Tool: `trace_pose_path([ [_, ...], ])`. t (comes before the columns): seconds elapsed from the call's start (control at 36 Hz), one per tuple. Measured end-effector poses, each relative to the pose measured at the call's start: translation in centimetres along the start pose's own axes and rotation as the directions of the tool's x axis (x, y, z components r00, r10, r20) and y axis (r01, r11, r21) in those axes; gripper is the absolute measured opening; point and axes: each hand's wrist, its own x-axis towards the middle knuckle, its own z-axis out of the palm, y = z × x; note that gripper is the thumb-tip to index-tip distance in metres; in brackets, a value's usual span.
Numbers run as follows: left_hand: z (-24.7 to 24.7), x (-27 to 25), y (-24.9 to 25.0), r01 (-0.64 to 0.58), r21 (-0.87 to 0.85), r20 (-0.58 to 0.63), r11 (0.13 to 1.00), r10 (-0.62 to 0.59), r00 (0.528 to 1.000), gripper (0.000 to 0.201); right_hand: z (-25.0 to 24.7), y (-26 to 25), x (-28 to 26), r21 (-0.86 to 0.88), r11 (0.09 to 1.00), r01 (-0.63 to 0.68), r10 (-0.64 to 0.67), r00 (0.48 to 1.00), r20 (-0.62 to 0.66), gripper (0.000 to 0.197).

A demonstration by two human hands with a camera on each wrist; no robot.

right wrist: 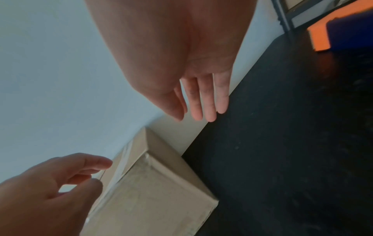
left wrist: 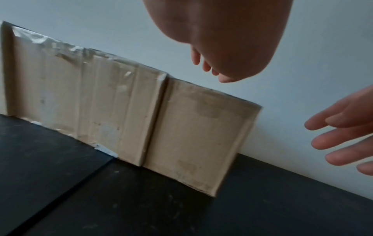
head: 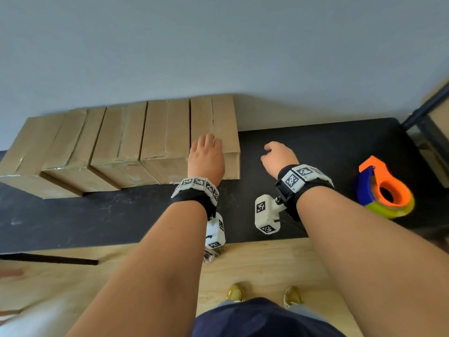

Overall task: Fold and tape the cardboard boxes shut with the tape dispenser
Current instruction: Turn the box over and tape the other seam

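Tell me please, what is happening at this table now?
A person stands at a black table with five closed cardboard boxes in a row against the wall. The left hand is over the rightmost box; the right hand hovers open, holding nothing. The tape dispenser lies untouched at the right.
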Motion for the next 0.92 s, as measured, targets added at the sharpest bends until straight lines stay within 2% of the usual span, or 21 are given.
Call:
trace_pose_path([
  [0.11, 0.3, 1.0, 5.0, -0.085, -0.016, 0.085, 0.996, 0.086, 0.993, 0.022, -2.5, 3.4, -0.5, -0.047, 0.999, -0.014, 0.014, 1.000, -0.011, 0.038],
  [0.25, 1.9, 1.5, 12.2, -0.192, -0.015, 0.213, 0.981, 0.191, 0.958, 0.024, -5.7, 9.2, -1.5, -0.085, 0.992, -0.088, 0.087, 0.996, -0.022, 0.038],
  [0.47, 5.3, 1.1, 22.8, -0.226, -0.046, 0.347, 0.973, 0.228, 0.910, 0.035, -9.9, 19.2, -2.3, -0.109, 0.948, -0.298, 0.290, 0.954, -0.077, 0.033],
  [0.56, 6.1, 0.9, 25.6, -0.244, -0.051, 0.362, 0.968, 0.246, 0.899, 0.034, -11.1, 22.2, -2.1, -0.137, 0.926, -0.351, 0.335, 0.934, -0.128, 0.023],
  [0.64, 6.7, 0.7, 27.5, -0.242, -0.061, 0.376, 0.968, 0.247, 0.893, 0.035, -11.3, 24.0, -1.8, -0.126, 0.904, -0.409, 0.397, 0.911, -0.112, 0.024],
  [0.78, 7.5, 0.3, 28.4, -0.207, -0.051, 0.423, 0.977, 0.209, 0.882, 0.038, -9.6, 25.6, -0.3, -0.135, 0.868, -0.478, 0.485, 0.875, 0.017, 0.035],
  [0.92, 8.1, -0.5, 27.2, -0.144, 0.008, 0.472, 0.990, 0.124, 0.873, 0.037, -9.2, 26.5, 0.5, -0.157, 0.901, -0.404, 0.419, 0.905, 0.071, 0.042],
])
